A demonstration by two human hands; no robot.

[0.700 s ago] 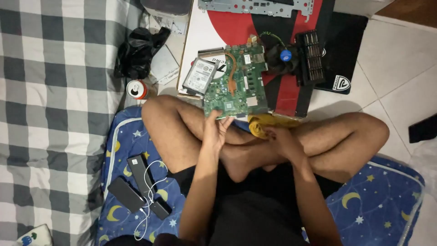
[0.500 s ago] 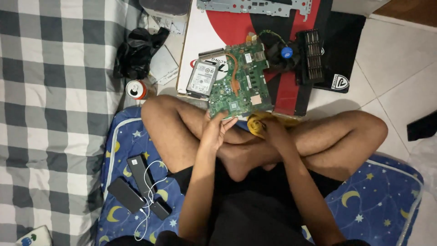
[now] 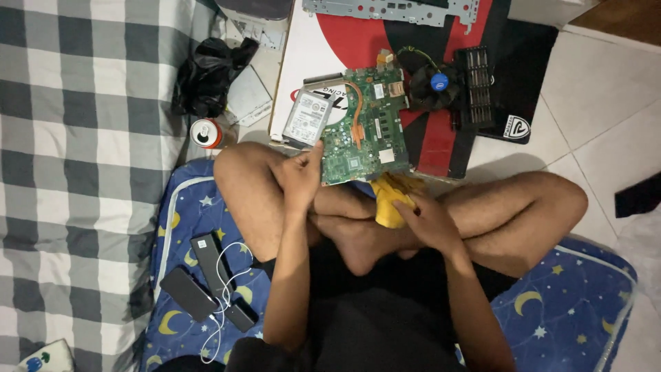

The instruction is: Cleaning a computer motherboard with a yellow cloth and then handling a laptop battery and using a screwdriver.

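Observation:
I sit cross-legged on a blue mat. My left hand (image 3: pixel 301 178) grips the lower left corner of a green circuit board (image 3: pixel 366 127) with a copper heat pipe, holding it up over my knees. My right hand (image 3: pixel 425 222) clutches a yellow cloth (image 3: pixel 390 198) just below the board, above my crossed feet. A silver hard drive (image 3: pixel 306 118) lies right beside the board's left edge, on a red, white and black flat box (image 3: pixel 441 138).
A black cooling fan (image 3: pixel 435 85) and a black finned part (image 3: pixel 476 86) lie on the box; a grey metal bracket (image 3: pixel 392 9) is at the top. A drink can (image 3: pixel 206 133) and black bag (image 3: pixel 206 74) stand left. Dark devices with a white cable (image 3: pixel 213 279) rest on the star-patterned mat.
My left hand has shifted the circuit board slightly left and up. The right hand stays on the yellow cloth.

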